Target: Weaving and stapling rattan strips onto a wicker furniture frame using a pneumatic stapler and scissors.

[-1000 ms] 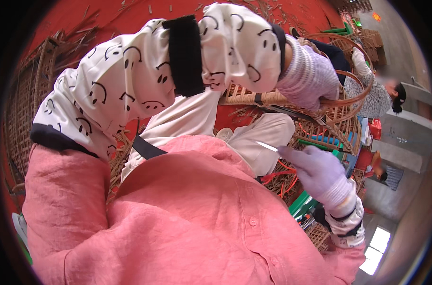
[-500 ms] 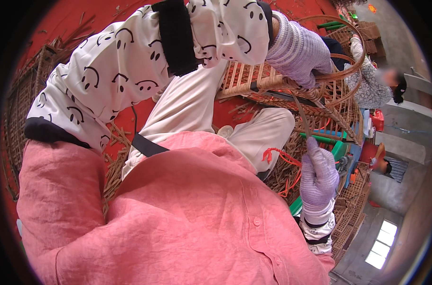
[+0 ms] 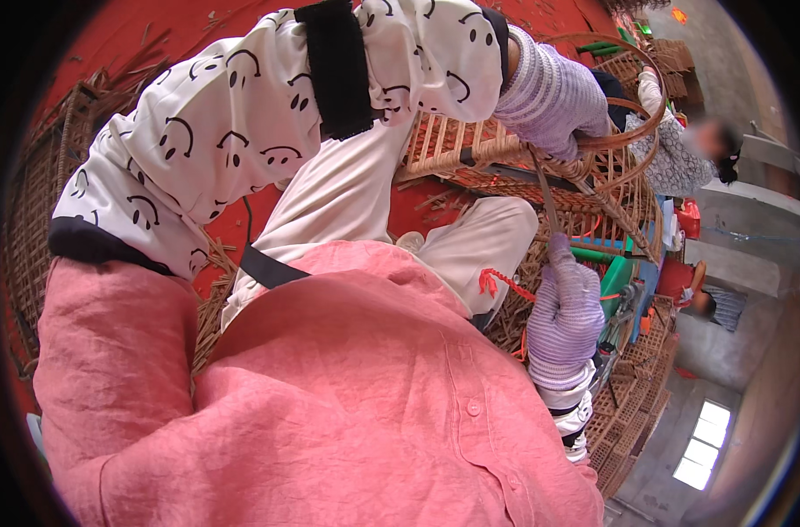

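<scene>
My left hand [image 3: 558,97], in a lilac striped knit glove, is closed at the edge of a woven rattan frame [image 3: 470,140]. Its fingers wrap round a brown rattan strip [image 3: 626,139], which curves out in large loops to the right. My right hand [image 3: 565,307], in a matching glove, is below the left one. Between thumb and forefinger it pinches a flat length of strip [image 3: 545,189], which runs up to the frame beside my left hand. The fingertips of my left hand are partly hidden.
A red plaited cord [image 3: 501,283] hangs by my right hand, with a green bar [image 3: 615,285] beyond. Cut strips [image 3: 211,312] litter the red floor [image 3: 224,35]. Woven panels [image 3: 633,395] are stacked at the right. Another person [image 3: 681,158] works at the far right.
My right hand has moved up and slightly left, nearer the frame, still pinching the strip. My left hand keeps its grip almost in place.
</scene>
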`<state>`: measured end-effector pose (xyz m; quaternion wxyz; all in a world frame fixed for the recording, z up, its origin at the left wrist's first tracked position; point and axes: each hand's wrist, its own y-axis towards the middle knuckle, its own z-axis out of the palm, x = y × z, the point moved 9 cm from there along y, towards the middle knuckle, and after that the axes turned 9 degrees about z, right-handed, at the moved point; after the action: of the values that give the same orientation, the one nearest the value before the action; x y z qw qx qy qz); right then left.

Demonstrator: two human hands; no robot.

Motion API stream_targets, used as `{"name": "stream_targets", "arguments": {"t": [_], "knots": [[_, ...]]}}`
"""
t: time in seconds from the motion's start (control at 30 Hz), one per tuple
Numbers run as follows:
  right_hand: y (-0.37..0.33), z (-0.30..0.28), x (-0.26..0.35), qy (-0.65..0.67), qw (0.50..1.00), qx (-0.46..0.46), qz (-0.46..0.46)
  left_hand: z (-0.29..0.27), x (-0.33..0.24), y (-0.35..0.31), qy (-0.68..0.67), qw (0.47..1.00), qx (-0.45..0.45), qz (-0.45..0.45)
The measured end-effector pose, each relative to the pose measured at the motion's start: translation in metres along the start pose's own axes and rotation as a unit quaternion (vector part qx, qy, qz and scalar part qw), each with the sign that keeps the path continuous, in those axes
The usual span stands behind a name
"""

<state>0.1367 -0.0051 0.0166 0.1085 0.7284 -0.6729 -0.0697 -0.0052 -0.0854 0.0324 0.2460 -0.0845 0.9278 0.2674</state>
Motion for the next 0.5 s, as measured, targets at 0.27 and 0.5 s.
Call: {"name": "stream_targets", "arguments": {"t": [0.27,0.5], "knots": [[0.018,-0.018,0.009,-0.027,0.997,0.072,0.01,0.005,0.0,0.003,-0.008,1.0,0.018,0.018],[0.071,-0.044,0.019,-0.026,0.969,0.215,-0.12,0.014,0.002,0.004,0.025,0.998,0.056,-0.017]]}}
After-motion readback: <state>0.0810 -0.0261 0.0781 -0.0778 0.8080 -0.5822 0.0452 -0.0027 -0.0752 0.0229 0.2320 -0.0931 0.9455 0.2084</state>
